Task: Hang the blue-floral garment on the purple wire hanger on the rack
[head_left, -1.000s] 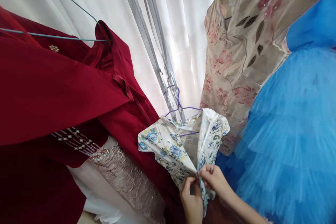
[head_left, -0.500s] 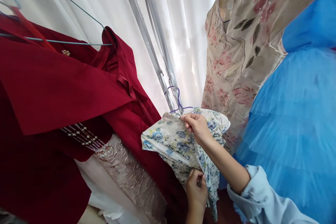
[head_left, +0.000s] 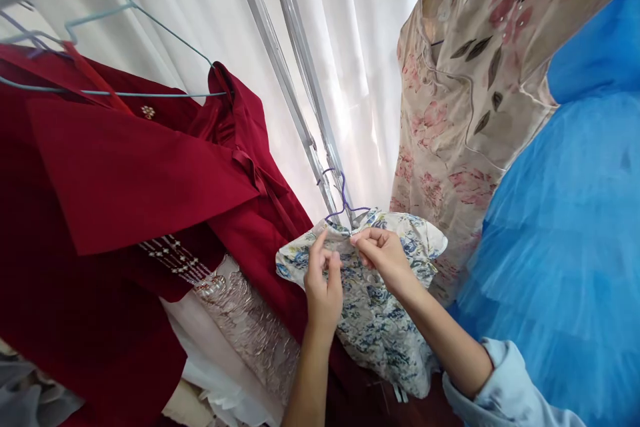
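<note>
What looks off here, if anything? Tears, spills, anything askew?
Nothing stands out. The floral dress hangs on a purple hanger, the right hand pinching its neckline. I see no tear or spill on it, the red dress or the blue dress.

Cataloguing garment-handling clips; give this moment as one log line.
left hand: thumb and forefinger apart | right hand: pinching at neckline | blue-floral garment: on purple hanger

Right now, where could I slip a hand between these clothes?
Likely in front of the white curtain, between the grey poles and beige floral dress. It's crowded lower down, where the left hand and right hand are at the blue-flowered garment, between red garment and blue tulle skirt.
</note>
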`<action>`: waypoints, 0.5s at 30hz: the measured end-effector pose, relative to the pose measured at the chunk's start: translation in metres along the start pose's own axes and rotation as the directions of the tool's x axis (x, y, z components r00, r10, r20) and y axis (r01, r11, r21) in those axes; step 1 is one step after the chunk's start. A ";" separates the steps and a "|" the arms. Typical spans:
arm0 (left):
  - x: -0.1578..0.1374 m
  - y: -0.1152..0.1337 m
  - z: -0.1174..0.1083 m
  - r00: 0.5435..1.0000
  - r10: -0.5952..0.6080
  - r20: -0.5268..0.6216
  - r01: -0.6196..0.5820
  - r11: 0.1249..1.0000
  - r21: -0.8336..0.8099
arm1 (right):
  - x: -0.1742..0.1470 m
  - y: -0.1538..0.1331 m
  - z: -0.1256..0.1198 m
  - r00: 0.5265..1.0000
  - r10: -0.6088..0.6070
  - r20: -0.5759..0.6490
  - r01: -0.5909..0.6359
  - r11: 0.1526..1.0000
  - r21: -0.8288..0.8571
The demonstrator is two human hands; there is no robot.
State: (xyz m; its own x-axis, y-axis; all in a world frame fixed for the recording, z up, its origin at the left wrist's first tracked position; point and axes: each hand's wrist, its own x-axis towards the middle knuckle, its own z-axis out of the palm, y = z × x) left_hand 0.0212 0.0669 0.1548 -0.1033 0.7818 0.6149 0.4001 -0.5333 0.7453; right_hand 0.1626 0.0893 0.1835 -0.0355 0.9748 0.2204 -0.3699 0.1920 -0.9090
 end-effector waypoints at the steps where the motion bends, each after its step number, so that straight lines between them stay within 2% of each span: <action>1: 0.015 0.011 -0.002 0.997 0.040 0.062 -0.043 0.998 0.050 | -0.001 0.001 -0.001 1.000 -0.005 0.007 0.005 1.000 -0.002; 3: 0.033 0.023 -0.003 0.985 0.089 0.147 -0.110 0.984 0.143 | -0.002 0.005 -0.003 0.999 -0.034 0.009 0.035 0.999 -0.025; 5: 0.036 0.026 0.002 0.983 0.120 0.138 -0.145 0.971 0.193 | -0.003 0.012 -0.006 0.997 -0.072 -0.002 0.071 0.995 -0.067; 8: 0.030 0.026 0.013 0.992 0.119 0.047 -0.125 0.979 0.164 | -0.002 0.023 -0.011 0.992 -0.119 -0.039 0.111 0.980 -0.164; 11: 0.032 0.030 0.020 0.995 0.093 -0.041 -0.093 0.996 0.003 | -0.003 0.035 -0.018 0.988 -0.142 -0.059 0.118 0.945 -0.305; 13: 0.042 0.030 0.013 0.985 0.077 -0.157 -0.098 0.987 -0.130 | -0.006 0.046 -0.025 0.993 -0.111 -0.047 0.083 0.914 -0.397; 15: 0.055 0.022 -0.004 0.950 0.042 -0.308 -0.118 0.966 -0.231 | -0.013 0.060 -0.035 0.998 -0.060 -0.026 0.041 0.891 -0.451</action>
State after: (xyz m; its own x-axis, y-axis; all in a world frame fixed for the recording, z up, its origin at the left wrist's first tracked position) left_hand 0.0211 0.0970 0.2061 -0.3619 0.6208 0.6955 0.1879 -0.6821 0.7067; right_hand 0.1730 0.0921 0.1140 0.0109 0.9642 0.2648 0.0880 0.2628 -0.9608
